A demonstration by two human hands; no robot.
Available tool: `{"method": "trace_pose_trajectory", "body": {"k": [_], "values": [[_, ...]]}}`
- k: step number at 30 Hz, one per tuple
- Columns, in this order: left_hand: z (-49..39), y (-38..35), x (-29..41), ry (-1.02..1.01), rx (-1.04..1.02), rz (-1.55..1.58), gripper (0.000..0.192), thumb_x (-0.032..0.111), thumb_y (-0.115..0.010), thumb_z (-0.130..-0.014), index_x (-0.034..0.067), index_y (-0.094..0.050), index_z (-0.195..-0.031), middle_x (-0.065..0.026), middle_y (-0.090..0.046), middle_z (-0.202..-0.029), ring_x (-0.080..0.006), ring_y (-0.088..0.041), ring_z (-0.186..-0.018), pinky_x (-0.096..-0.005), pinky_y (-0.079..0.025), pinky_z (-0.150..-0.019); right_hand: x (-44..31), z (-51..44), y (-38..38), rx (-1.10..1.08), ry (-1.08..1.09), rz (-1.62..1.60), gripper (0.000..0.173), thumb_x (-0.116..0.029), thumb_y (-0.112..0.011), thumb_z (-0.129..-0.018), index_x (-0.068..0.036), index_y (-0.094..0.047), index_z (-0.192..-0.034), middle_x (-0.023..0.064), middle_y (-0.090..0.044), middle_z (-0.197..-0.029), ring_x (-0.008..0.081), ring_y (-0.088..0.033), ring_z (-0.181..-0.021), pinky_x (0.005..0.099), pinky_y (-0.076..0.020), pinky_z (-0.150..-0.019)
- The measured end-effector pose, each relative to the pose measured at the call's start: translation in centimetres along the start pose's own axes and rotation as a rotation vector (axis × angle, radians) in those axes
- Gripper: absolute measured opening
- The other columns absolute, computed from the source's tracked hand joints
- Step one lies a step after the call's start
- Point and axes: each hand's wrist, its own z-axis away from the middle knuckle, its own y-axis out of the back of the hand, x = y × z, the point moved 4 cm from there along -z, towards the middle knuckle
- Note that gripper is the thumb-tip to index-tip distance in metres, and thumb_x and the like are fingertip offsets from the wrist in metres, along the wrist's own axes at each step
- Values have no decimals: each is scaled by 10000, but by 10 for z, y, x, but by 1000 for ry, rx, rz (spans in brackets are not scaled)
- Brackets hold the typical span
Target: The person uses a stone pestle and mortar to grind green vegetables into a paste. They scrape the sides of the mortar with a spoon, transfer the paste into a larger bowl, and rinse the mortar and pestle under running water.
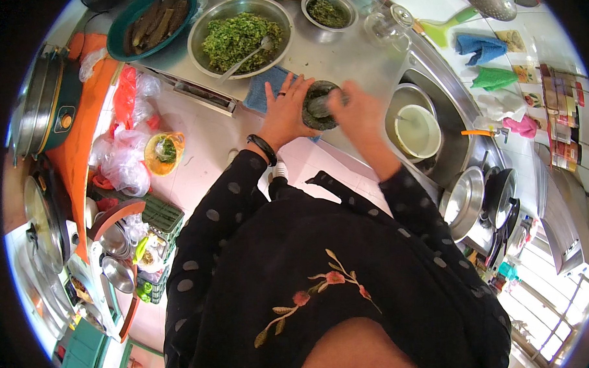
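A dark stone mortar (313, 121) stands near the front edge of the steel counter. My left hand (287, 106) rests against its left side, fingers spread and curving round the rim. Blurred, my right hand (352, 106) is closed on a grey pestle (318, 106) whose lower end lies inside the mortar. What is in the mortar is too small and shaded to tell. A folded blue cloth (262, 90) lies partly under my left hand. Just beyond it sits a wide steel bowl (194, 56) of chopped greens (238, 37) with a metal spoon (244, 61) in it.
At the back are a green basin (115, 44) of dark, long pieces and a small steel bowl (329, 31) of dark green mash. A glass vessel (384, 27) stands near the sink (454, 149), which holds a white tub (436, 135). Plastic bags (126, 160) lie on the left.
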Motion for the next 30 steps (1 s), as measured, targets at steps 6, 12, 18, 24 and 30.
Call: {"method": "trace_pose_trajectory", "body": {"k": [6,12,18,24,30], "values": [[2,3,3,-18,-15,16,1210,486,-939,-538,157,-338,-1536,-136,-384,-1577,-361,-212,-1533,-739,-33,-1152,-1,-16,-3,-14,78,12,266,-342,-634,-888,-82,-592,-856,151,-666,-699,373,-668,-656,480,-532,-610],[2,2,1,-14,27,-4,1211,445,-945,-521,164,-342,-1533,-122,-404,-1558,-353,-234,-1520,-746,-91,-1151,-4,-11,-4,62,106,17,255,-323,-655,-875,-87,-578,-814,139,-673,-704,359,-672,-656,466,-527,-583],[3,1,1,-22,3,17,1204,456,-947,-520,174,-351,-1528,-134,-399,-1561,-354,-239,-1519,-751,-86,-1146,-4,-16,-12,-30,120,74,260,-337,-652,-886,-92,-592,-821,133,-667,-700,356,-666,-650,458,-526,-589],[2,2,-1,-20,25,9,1202,464,-945,-524,174,-350,-1528,-137,-401,-1554,-357,-250,-1510,-746,-79,-1147,3,-9,-8,-46,185,197,279,-362,-628,-899,-90,-596,-847,148,-666,-714,362,-668,-675,471,-531,-622],[4,2,2,-23,32,16,1195,453,-944,-512,173,-366,-1520,-135,-432,-1540,-356,-255,-1512,-748,-80,-1149,-6,-19,1,-29,90,58,269,-347,-642,-885,-87,-592,-837,144,-665,-701,359,-669,-672,464,-528,-610]]}}
